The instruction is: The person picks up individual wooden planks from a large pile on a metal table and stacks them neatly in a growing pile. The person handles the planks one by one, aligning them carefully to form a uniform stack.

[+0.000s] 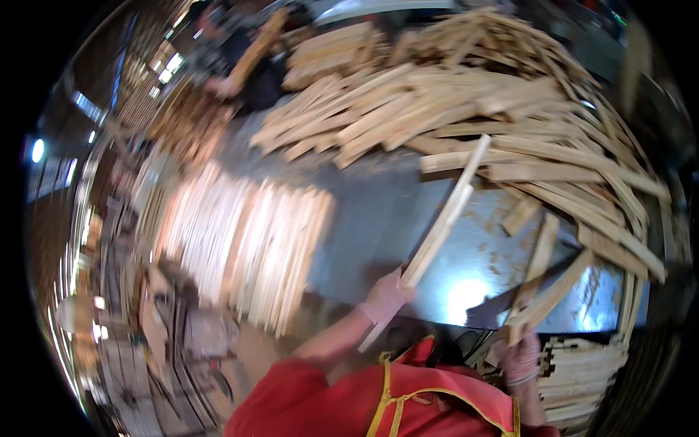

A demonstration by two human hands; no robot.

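Note:
My left hand (pixel 384 297), in a pale glove, grips a long thin wooden slat (pixel 444 218) that slants up and to the right over a grey metal table (pixel 386 218). My right hand (pixel 518 358), also gloved, holds a couple of shorter wooden strips (pixel 550 295) near the table's front edge. A large loose heap of wooden slats (pixel 466 102) covers the far and right side of the table. A row of slats (pixel 247 240) lies side by side on the left part of the table.
Another person (pixel 240 62) in dark clothes stands at the far left end of the table, holding a board. A stack of slats (pixel 582 375) sits below the table edge at the lower right. More stacked wood and clutter fill the blurred left side.

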